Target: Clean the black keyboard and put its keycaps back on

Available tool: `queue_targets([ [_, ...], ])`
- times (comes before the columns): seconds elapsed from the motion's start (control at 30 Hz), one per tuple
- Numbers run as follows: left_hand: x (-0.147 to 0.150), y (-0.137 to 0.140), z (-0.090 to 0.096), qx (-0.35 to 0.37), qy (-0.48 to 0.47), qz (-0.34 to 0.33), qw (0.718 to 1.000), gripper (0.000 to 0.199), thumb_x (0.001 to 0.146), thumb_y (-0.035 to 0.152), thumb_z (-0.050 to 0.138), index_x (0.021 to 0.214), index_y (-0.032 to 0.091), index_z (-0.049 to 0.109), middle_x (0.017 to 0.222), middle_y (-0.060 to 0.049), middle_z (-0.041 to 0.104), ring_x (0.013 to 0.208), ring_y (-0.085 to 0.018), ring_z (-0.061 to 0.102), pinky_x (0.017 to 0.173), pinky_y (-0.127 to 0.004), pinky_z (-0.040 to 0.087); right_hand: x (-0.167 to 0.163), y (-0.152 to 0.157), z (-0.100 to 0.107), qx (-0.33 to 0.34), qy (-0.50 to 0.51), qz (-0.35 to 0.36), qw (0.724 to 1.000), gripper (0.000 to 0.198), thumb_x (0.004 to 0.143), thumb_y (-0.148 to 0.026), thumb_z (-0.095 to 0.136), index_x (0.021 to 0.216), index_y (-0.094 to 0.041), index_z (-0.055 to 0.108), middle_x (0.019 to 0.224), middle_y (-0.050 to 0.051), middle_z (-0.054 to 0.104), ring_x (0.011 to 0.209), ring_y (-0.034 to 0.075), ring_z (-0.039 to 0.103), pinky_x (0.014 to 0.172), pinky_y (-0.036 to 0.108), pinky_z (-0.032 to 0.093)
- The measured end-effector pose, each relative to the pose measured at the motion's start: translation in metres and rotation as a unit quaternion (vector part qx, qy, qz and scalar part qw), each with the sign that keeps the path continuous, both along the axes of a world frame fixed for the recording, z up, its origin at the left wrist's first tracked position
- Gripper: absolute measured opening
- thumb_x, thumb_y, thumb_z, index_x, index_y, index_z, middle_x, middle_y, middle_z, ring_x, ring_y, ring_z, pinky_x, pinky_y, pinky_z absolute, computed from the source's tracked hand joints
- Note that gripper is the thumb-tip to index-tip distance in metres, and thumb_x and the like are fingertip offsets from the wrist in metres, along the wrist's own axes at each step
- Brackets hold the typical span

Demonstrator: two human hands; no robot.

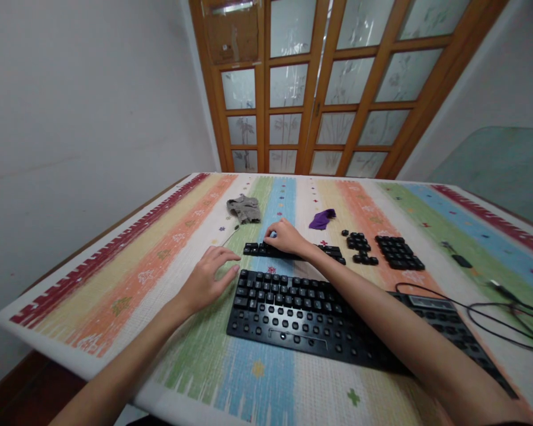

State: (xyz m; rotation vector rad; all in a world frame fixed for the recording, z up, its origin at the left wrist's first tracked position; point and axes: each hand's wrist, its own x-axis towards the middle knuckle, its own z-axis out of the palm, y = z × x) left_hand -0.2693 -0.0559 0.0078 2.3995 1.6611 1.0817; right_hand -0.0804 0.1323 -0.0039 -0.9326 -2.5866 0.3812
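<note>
A black keyboard (288, 316) lies on the striped cloth, its upper rows fitted with keycaps and its lower rows showing bare key stems. Behind it runs a group of loose black keycaps (333, 251). My right hand (286, 236) reaches across the keyboard to this group, thumb and index finger pinched on a keycap near its left end; the fingertips partly hide it. My right forearm covers part of the keyboard's right half. Beside the keyboard's left edge, my left hand (211, 277) hovers or rests with fingers apart and nothing in them.
More loose keycaps (400, 252) sit in blocks at the right. A grey cloth (244, 209) and a purple cloth (322, 219) lie farther back. A black cable (484, 322) coils at the right, near a small black object (462, 261). A thin stick (230, 235) lies behind my left hand.
</note>
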Motion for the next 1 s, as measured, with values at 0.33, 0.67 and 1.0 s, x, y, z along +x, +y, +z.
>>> queue_targets([
  [0.33,-0.017,0.066,-0.013,-0.064,0.024,-0.015,0.998,0.011,0.089,0.023,0.061,0.096,0.018,0.068,0.094,-0.005,0.067,0.091,-0.022,0.062,0.083,-0.036,0.05,-0.008,-0.007,0.012,-0.005,-0.005,0.001,1.0,0.017,0.083,-0.015,0.062,0.088,-0.015,0.078,0.093,0.008,0.076,0.094,0.022,0.059,0.092,0.034,0.041],
  [0.67,-0.017,0.076,-0.018,-0.102,0.032,-0.017,0.994,0.006,0.083,0.021,0.067,0.089,0.019,0.068,0.088,-0.003,0.07,0.085,-0.021,0.064,0.081,-0.034,0.049,-0.025,-0.017,0.014,-0.021,-0.038,0.046,0.998,0.011,0.079,-0.015,0.068,0.082,-0.017,0.079,0.086,0.007,0.076,0.095,0.024,0.061,0.084,0.031,0.042],
  [1.0,-0.018,0.055,-0.001,-0.082,-0.021,0.004,0.996,0.013,0.085,0.032,0.068,0.087,0.019,0.067,0.079,-0.001,0.068,0.069,-0.016,0.06,0.065,-0.027,0.048,-0.033,-0.016,0.013,-0.03,-0.044,0.041,0.998,0.013,0.078,-0.012,0.067,0.083,-0.017,0.078,0.088,0.007,0.077,0.089,0.021,0.065,0.079,0.029,0.044],
])
